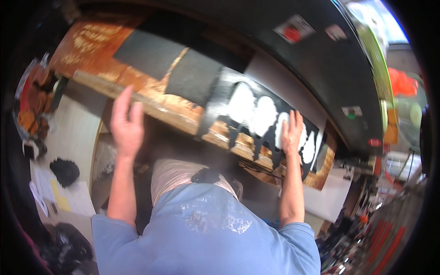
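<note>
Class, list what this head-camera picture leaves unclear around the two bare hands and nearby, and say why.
- Head view: the flat white rounded shape behind the right hand, partly covered by its fingers.
- Head view: whether the left hand touches the brown wooden board; blur and overlap hide it.
- Head view: print on the white labels, too small and blurred.

Daylight glares through the pale bluish window (382, 20) at the far right, and the white rounded shapes (241, 103) on the worn brown wooden worktop (91, 52) look washed out. Shadow darkens the space beneath. Blur softens the left bare hand (127, 126) and right bare hand (292, 134); straight edges bow toward a black rim.
</note>
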A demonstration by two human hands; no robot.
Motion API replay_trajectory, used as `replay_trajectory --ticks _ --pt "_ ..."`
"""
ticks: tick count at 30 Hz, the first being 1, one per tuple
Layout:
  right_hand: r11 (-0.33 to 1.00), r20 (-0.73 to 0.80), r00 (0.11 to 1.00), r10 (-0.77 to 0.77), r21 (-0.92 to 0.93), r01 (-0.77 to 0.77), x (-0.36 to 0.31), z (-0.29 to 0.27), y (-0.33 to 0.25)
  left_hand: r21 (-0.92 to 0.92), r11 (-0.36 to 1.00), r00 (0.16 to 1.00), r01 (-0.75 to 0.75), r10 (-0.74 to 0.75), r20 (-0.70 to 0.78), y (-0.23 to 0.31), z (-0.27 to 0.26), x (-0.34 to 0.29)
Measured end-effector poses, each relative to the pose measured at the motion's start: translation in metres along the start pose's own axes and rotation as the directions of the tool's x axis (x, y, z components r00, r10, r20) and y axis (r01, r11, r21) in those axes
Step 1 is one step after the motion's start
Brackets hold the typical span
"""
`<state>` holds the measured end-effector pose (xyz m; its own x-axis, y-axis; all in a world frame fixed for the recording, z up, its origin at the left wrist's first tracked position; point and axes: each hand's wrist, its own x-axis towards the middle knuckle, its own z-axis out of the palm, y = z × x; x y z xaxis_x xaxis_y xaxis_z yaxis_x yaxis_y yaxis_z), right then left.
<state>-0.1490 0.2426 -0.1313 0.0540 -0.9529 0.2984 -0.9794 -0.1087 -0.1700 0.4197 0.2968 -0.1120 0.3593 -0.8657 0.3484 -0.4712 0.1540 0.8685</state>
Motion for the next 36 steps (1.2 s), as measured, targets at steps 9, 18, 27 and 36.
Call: replay_trajectory --ticks 9,18,27,36 --pt "0.983 0.029 0.991 0.133 0.126 -0.135 -0.07 -0.044 -0.047 0.307 0.85 0.815 -0.428 0.217 0.537 0.064 0.169 0.004" --pt "0.965 -0.132 0.968 0.213 0.185 -0.187 -0.075 -0.047 -0.014 0.286 0.887 0.856 -0.363 0.196 0.479 0.063 0.167 0.006" --pt "0.944 -0.229 0.935 0.269 0.255 -0.21 -0.117 -0.095 -0.058 0.22 0.901 0.829 -0.375 0.22 0.513 0.044 0.169 0.018" --pt "0.711 -0.111 0.725 0.68 0.343 -0.614 -0.244 -0.081 -0.178 -0.144 0.987 0.597 0.073 0.072 0.799 0.089 0.169 0.029"
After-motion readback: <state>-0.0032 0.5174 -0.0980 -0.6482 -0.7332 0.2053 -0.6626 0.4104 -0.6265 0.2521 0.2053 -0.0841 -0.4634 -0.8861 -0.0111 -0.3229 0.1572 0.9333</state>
